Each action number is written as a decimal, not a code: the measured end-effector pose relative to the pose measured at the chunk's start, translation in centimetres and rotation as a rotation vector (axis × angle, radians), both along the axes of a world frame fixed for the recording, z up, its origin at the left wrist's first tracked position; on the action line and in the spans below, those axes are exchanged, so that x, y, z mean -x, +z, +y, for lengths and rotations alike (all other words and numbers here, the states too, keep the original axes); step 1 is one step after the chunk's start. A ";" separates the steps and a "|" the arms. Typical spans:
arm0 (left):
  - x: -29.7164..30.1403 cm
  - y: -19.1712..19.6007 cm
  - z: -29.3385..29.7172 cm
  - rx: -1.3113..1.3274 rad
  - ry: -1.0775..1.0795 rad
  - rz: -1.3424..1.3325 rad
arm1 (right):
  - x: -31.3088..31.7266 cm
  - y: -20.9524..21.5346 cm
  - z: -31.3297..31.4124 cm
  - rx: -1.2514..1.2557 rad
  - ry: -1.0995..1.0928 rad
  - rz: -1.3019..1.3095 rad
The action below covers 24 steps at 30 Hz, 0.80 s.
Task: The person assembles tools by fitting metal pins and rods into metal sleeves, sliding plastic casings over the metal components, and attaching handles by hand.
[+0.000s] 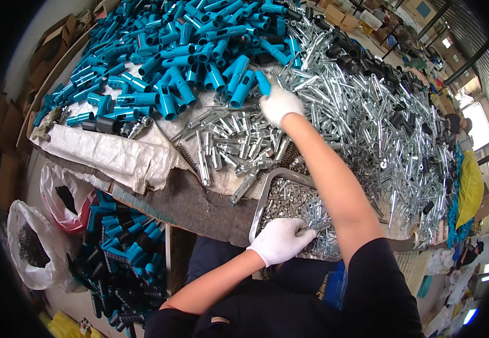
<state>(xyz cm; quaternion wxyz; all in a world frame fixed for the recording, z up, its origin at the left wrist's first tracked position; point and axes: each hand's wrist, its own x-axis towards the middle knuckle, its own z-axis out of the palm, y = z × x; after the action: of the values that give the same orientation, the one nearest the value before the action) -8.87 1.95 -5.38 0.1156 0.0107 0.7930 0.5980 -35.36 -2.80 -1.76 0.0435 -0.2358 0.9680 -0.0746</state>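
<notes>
My left hand [282,241], in a white glove, is low over the near side of a metal tray [259,209]. Its fingers are closed round a silver metal part [323,224], mostly hidden. Small metal pins and screws [289,198] fill the tray. Farther away, my gloved right hand [281,106] reaches across the table with its fingers closed on a teal tubular housing [263,83]. That housing is at the near edge of a large heap of teal housings [182,53]. Silver cylindrical fittings [236,135] lie just nearer than this hand.
Silver rods [362,107] cover the table's right side, with black sleeves [348,50] among them. White woven cloth [103,149] lies along the left edge. Below stand plastic bags [36,248] and a pile of teal-and-black tool bodies [126,242]. A yellow bag [469,188] is far right.
</notes>
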 end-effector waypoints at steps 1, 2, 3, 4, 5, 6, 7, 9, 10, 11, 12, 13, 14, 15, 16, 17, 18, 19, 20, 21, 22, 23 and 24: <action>0.0 0.2 0.1 -0.005 -0.015 0.002 | 1.0 0.6 2.0 0.088 -0.005 -0.050; -0.1 0.2 -0.1 0.016 0.002 -0.003 | 0.2 1.1 4.2 0.468 -0.070 -0.339; -0.2 0.1 -0.3 0.035 0.024 -0.008 | -1.6 2.0 6.6 0.844 -0.135 -0.629; -0.2 -0.4 -0.3 0.019 0.030 -0.025 | -3.3 2.9 9.4 1.092 -0.066 -0.792; 0.0 -0.1 -0.4 0.044 0.030 0.011 | -5.3 3.9 12.0 1.346 -0.002 -0.943; 0.2 -0.2 -0.4 0.024 0.054 0.017 | -8.5 5.6 12.8 1.386 -0.060 -0.829; 0.1 0.0 -0.2 0.004 0.068 0.019 | -11.0 7.0 13.6 1.425 -0.127 -0.709; 0.1 0.2 -0.1 -0.029 0.065 -0.050 | -12.9 6.9 16.8 1.479 -0.099 -0.751; 0.2 0.6 -0.2 0.019 0.046 -0.051 | -14.0 6.9 18.3 1.527 -0.034 -0.804; 0.6 0.9 -0.4 0.072 0.035 -0.042 | -14.9 6.9 19.5 1.544 -0.053 -0.792; 0.5 0.9 -0.4 0.055 0.042 -0.051 | -16.2 6.8 20.6 1.506 -0.036 -0.817; 0.4 0.8 -0.4 0.039 0.050 -0.061 | -17.6 6.6 21.7 1.468 -0.016 -0.843; 0.1 1.0 -0.7 0.074 0.041 -0.033 | -18.6 5.7 22.7 1.526 -0.021 -0.799; -0.2 1.3 -0.3 0.071 0.086 0.020 | -19.3 4.9 24.3 1.537 -0.031 -0.788; -0.6 2.4 -0.4 0.087 0.070 -0.019 | -19.9 4.1 26.2 1.549 -0.103 -0.772; -0.9 3.5 -0.4 0.103 0.047 -0.057 | -20.8 3.7 28.0 1.562 -0.182 -0.750; -1.6 3.5 -0.6 0.068 0.031 0.003 | -21.9 3.5 29.3 1.447 -0.349 -0.649; -1.9 3.8 -0.7 0.077 0.020 -0.003 | -22.8 3.1 30.1 1.459 -0.359 -0.649; -2.4 4.4 -0.9 0.016 -0.025 -0.105 | -23.6 2.6 30.7 1.445 -0.445 -0.561; -2.7 4.9 -0.9 -0.044 -0.069 -0.210 | -24.3 2.3 31.1 1.426 -0.530 -0.475; -3.0 5.1 -0.8 -0.086 -0.084 -0.247 | -24.9 2.2 31.0 1.455 -0.559 -0.458; -3.2 5.5 -0.6 -0.078 -0.097 -0.256 | -25.3 2.4 31.4 1.464 -0.576 -0.457; -3.4 6.0 -0.4 -0.093 -0.111 -0.271 | -25.7 2.6 32.1 1.445 -0.568 -0.563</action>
<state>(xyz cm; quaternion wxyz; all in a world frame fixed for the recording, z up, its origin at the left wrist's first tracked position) -5.52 1.57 0.66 0.2539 -0.0208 0.7398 0.6228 -9.65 29.27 0.81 0.1017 0.0757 0.6571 -0.7431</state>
